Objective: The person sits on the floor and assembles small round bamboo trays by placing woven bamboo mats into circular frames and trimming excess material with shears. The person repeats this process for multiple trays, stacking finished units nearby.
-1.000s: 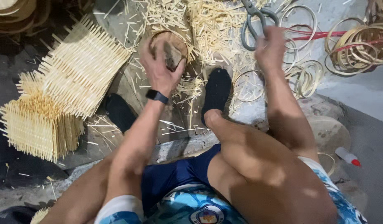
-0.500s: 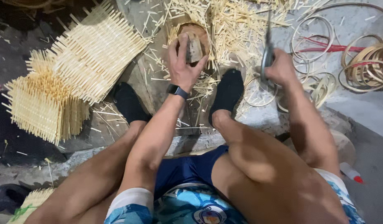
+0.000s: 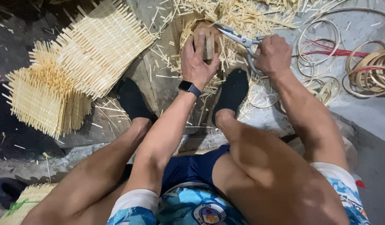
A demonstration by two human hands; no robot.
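Observation:
My left hand (image 3: 197, 58), with a black watch on its wrist, presses down on a small round woven bamboo piece (image 3: 206, 34) that sits on a wooden block amid loose bamboo strips. My right hand (image 3: 274, 53) grips the handles of metal scissors (image 3: 238, 38). The scissor blades point left and reach the top edge of the woven piece, just above my left fingers. My two feet in black socks (image 3: 231, 92) rest on the floor in front of me, on either side of my left forearm.
Stacks of woven bamboo mats (image 3: 76, 66) with protruding strip ends lie at the left. Coiled bamboo hoops (image 3: 367, 71) and red strands lie at the right. Loose bamboo offcuts (image 3: 251, 12) litter the floor at the top. Another woven piece (image 3: 21, 204) shows at the lower left corner.
My right hand brought the scissors down from the far pile to the woven piece, the blades now touching its edge. My left hand kept hold of the piece on the block.

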